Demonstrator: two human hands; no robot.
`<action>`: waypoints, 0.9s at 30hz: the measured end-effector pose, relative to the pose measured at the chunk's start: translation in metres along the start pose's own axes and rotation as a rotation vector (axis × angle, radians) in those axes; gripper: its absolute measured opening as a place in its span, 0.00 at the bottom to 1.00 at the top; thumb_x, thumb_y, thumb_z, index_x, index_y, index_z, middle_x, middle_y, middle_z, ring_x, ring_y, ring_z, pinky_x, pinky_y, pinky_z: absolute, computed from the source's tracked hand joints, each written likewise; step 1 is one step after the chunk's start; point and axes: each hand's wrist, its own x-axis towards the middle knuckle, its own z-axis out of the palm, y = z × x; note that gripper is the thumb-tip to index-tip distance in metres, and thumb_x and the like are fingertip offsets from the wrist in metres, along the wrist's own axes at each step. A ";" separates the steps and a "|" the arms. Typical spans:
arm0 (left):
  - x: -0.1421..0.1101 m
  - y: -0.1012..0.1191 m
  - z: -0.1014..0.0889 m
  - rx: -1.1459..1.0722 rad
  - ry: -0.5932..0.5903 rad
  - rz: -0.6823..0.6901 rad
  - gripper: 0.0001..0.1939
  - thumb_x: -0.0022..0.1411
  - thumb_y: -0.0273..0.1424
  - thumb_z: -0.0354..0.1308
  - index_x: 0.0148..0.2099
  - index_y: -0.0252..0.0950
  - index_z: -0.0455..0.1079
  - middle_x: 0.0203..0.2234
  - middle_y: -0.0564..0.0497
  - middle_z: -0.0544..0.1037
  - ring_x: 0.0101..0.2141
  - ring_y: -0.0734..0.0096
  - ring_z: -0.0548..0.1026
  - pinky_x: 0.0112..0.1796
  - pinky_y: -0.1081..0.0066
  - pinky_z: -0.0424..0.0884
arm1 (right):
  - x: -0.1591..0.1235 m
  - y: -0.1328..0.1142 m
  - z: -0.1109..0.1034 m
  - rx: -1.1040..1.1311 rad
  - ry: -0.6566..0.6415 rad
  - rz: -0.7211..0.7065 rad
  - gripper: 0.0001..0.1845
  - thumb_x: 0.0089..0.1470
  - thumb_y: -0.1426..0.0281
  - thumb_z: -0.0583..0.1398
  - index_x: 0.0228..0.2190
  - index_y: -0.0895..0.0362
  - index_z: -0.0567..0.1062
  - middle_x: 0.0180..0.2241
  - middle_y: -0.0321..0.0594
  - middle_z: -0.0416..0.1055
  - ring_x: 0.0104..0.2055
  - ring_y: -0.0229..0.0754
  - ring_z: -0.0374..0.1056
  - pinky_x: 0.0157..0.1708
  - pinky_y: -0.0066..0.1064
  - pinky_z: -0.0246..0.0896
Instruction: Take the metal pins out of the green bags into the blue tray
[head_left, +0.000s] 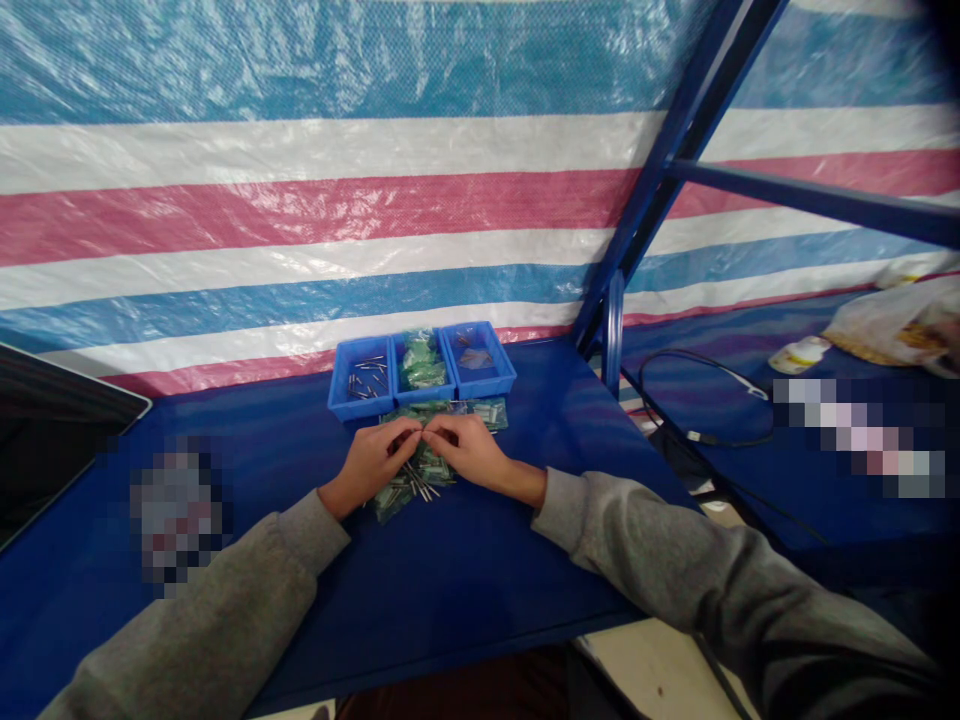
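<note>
My left hand (376, 458) and my right hand (471, 450) meet over the middle of the table, each with thumb and forefinger pinched together. Whatever lies between the fingertips is too small to make out. Under and around both hands spreads a pile of green-tinted clear plastic packets (391, 500). Several thin metal rods (421, 484) lie loose on the pile, just below my fingers. Behind the hands stand three joined blue bins: the left bin (361, 408) has loose metal rods, the middle bin (425, 393) green packets, the right bin (487, 384) a few small clear pieces.
The blue table (465, 620) ends at a striped plastic sheet (315, 215). A blue metal frame (667, 170) rises at right. Beyond it are a black cable (660, 355), a white bottle (799, 354) and a plastic bag (892, 325). A dark panel (52, 440) stands at left.
</note>
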 end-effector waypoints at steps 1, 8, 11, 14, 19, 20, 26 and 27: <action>0.000 0.000 0.000 0.002 0.005 0.002 0.12 0.63 0.36 0.48 0.41 0.36 0.70 0.29 0.52 0.77 0.27 0.76 0.72 0.33 0.77 0.66 | 0.000 0.000 0.000 0.000 0.001 0.000 0.12 0.56 0.67 0.54 0.27 0.59 0.73 0.19 0.32 0.64 0.21 0.32 0.57 0.24 0.23 0.49; 0.000 0.001 -0.001 -0.011 -0.016 0.003 0.12 0.63 0.35 0.48 0.40 0.36 0.69 0.29 0.53 0.76 0.25 0.77 0.70 0.30 0.77 0.64 | 0.000 0.000 -0.001 -0.015 -0.004 -0.012 0.12 0.56 0.67 0.54 0.27 0.59 0.73 0.19 0.32 0.64 0.21 0.32 0.58 0.24 0.23 0.49; 0.000 0.001 -0.001 -0.016 -0.021 0.007 0.12 0.64 0.35 0.47 0.40 0.36 0.69 0.29 0.53 0.75 0.25 0.77 0.69 0.30 0.78 0.64 | 0.000 0.000 0.000 -0.018 -0.011 -0.024 0.12 0.56 0.68 0.54 0.26 0.59 0.73 0.19 0.32 0.64 0.21 0.32 0.57 0.24 0.23 0.49; 0.000 0.001 -0.001 -0.014 -0.015 0.012 0.12 0.64 0.35 0.47 0.40 0.35 0.69 0.29 0.53 0.75 0.25 0.78 0.69 0.30 0.78 0.64 | 0.000 0.001 0.000 -0.013 -0.011 -0.033 0.11 0.56 0.68 0.54 0.27 0.59 0.73 0.20 0.32 0.64 0.21 0.32 0.58 0.24 0.23 0.49; 0.000 -0.001 0.001 -0.004 -0.003 0.020 0.12 0.64 0.35 0.48 0.40 0.35 0.69 0.29 0.53 0.75 0.25 0.78 0.69 0.30 0.78 0.64 | 0.000 0.000 0.000 -0.015 -0.020 -0.039 0.11 0.56 0.68 0.54 0.28 0.59 0.74 0.20 0.32 0.65 0.22 0.32 0.58 0.25 0.23 0.50; 0.000 -0.001 0.001 -0.002 -0.004 0.022 0.12 0.63 0.35 0.48 0.40 0.35 0.69 0.29 0.53 0.75 0.25 0.78 0.70 0.31 0.78 0.64 | -0.001 0.000 0.000 -0.016 -0.019 -0.041 0.11 0.56 0.68 0.54 0.28 0.59 0.74 0.20 0.32 0.65 0.22 0.32 0.58 0.25 0.23 0.50; 0.001 0.002 0.000 0.002 0.013 0.038 0.12 0.63 0.34 0.48 0.39 0.35 0.70 0.30 0.52 0.76 0.26 0.78 0.71 0.31 0.78 0.65 | -0.001 0.001 0.000 -0.030 -0.037 -0.048 0.11 0.57 0.69 0.54 0.29 0.59 0.74 0.22 0.33 0.66 0.23 0.33 0.59 0.26 0.23 0.50; 0.001 0.002 0.000 0.004 0.014 0.042 0.12 0.63 0.34 0.48 0.39 0.35 0.70 0.30 0.52 0.77 0.27 0.77 0.72 0.31 0.78 0.65 | -0.001 0.001 -0.001 -0.035 -0.040 -0.053 0.11 0.57 0.69 0.54 0.29 0.59 0.74 0.22 0.33 0.66 0.23 0.33 0.59 0.26 0.23 0.50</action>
